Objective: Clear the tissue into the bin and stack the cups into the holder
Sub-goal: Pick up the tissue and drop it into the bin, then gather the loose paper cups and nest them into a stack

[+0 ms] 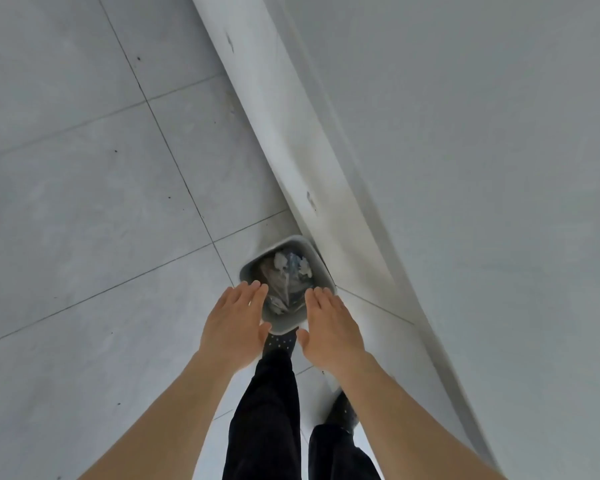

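A small grey bin stands on the tiled floor against the base of a white wall. Inside it lie crumpled white tissue and clear plastic wrapping. My left hand hovers over the bin's left rim, palm down with fingers stretched flat, holding nothing. My right hand hovers over the right rim in the same flat pose, also with nothing in it. No cups and no holder are in view.
A white skirting ledge runs diagonally from the top middle down to the lower right, with the grey wall beyond it. Grey floor tiles spread to the left. My dark trouser legs and spotted shoes stand just below the bin.
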